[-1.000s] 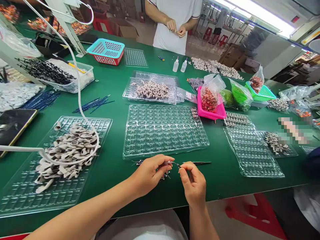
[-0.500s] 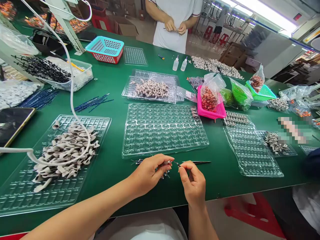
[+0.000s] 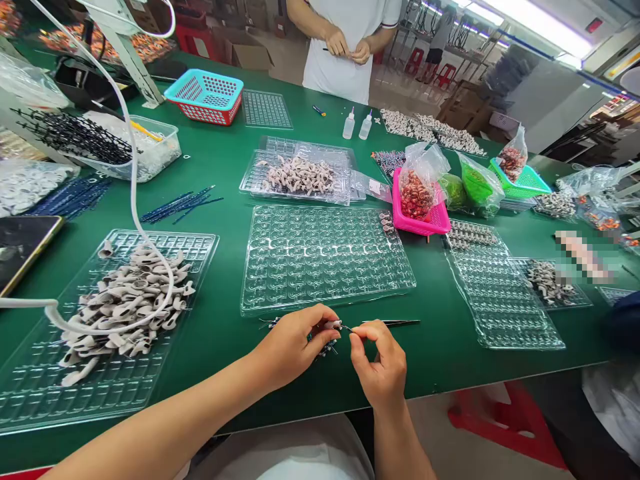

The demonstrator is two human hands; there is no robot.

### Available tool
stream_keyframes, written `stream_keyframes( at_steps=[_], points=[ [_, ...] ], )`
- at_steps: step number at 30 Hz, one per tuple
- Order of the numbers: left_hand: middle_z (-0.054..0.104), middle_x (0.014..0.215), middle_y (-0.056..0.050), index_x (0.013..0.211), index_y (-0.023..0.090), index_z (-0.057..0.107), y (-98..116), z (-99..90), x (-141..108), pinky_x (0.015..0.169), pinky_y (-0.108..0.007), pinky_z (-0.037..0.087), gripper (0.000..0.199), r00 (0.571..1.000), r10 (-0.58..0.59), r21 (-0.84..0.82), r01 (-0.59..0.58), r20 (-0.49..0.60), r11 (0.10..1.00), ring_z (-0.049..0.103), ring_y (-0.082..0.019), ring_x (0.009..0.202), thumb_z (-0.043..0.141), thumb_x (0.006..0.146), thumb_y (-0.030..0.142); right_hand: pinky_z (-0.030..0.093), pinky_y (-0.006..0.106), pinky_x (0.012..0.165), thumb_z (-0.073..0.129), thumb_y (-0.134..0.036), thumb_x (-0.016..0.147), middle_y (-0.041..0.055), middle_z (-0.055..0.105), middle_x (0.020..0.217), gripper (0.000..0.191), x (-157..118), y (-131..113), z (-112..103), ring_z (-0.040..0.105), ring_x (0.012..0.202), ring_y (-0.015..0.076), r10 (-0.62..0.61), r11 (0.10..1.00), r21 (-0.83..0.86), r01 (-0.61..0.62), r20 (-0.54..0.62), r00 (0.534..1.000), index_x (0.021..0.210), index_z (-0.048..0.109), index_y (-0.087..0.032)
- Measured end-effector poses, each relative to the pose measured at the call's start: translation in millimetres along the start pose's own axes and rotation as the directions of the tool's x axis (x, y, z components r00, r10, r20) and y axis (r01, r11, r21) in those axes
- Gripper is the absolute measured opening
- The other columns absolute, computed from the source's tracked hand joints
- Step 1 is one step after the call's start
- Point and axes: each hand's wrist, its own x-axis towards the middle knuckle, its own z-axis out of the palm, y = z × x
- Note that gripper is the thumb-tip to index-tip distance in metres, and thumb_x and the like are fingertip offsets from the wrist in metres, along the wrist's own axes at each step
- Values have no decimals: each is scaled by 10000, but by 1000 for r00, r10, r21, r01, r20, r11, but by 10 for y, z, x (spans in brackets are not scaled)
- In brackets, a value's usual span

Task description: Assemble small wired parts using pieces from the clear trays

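My left hand [image 3: 293, 348] is closed round a small pale grey plastic shell [image 3: 334, 325], its end poking out between thumb and forefinger. From that end a thin wire [image 3: 346, 327] runs to my right hand [image 3: 383, 365], whose thumb and forefinger pinch it. Whatever else sits in the right fingertips is too small to make out. Beneath the left hand lies a cluster of small dark blue parts with wires [image 3: 327, 348], mostly covered by the hand. Dark tweezers [image 3: 400, 323] lie just behind my right hand. Beyond both hands is a clear moulded tray [image 3: 320, 260], with a few grey pieces at its far right corner.
A heap of grey shells [image 3: 127, 300] covers a tray at left, crossed by a white cable [image 3: 134, 180]. A pink basket [image 3: 425, 225] holds bagged copper-coloured parts. Another clear tray [image 3: 500, 300] lies at right. Across the table stands a person [image 3: 340, 60] with both hands together.
My right hand has shifted slightly left, its fingertips closer to the shell's end. The dark piece seen at those fingertips before no longer shows clearly. The view has moved a little.
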Motion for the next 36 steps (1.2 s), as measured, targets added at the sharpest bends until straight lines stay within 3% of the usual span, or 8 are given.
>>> stream_keyframes(
  at_steps=[9,24,36],
  points=[
    [744,914,-33,1019,224,669,-52,7,6,766,-301,529,146,990,111,74,-104,-91,992,682,-191,816,588,905,265,490,297,674,573,-122,872,11,643,799,110,10,3,-17,619,730,151,27,1000,-14,-27,-1,1000,898,591,-227],
    [742,948,-51,1067,217,668,-112,72,-13,767,-290,541,183,972,232,87,-228,-46,970,684,-179,838,557,923,194,480,314,689,576,-143,879,3,646,765,83,32,-19,-21,594,694,145,39,999,9,-40,92,995,865,598,-222],
    [744,902,-30,1033,214,679,-83,67,-19,739,-263,538,159,957,278,37,-276,-78,960,684,-160,806,605,905,154,519,359,738,616,-95,881,28,718,883,244,3,-33,-35,663,785,174,-43,992,121,36,51,998,1062,649,-255]
  ],
)
